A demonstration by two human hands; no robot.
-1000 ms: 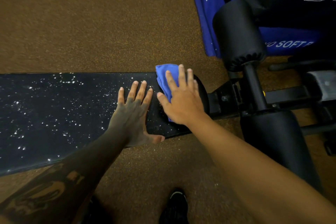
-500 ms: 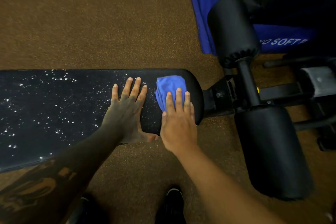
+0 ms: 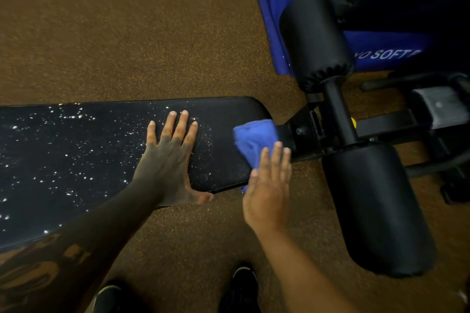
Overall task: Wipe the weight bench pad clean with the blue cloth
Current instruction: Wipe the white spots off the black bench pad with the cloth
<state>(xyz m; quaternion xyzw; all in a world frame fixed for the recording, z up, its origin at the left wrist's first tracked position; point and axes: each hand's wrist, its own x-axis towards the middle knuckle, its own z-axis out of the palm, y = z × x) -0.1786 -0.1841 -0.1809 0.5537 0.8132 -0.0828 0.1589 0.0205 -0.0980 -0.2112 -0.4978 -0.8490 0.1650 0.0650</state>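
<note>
Speckled bench pad [image 3: 76, 160], mid-frame; left hand [image 3: 167, 165] braces, fingers [image 3: 175, 127] spread; right hand [image 3: 267, 190] presses blue cloth [image 3: 254, 140], fingers straight. I'd overlap strokes leftward.

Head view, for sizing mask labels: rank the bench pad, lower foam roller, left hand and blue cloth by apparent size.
1. Bench pad, cut off at the frame's left edge.
2. Lower foam roller, possibly enlarged by nearness.
3. Left hand.
4. Blue cloth, partly under the right hand.

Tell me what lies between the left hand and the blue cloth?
Only a strip of bench pad, dusted with fine white specks; the head view shows it.
</note>
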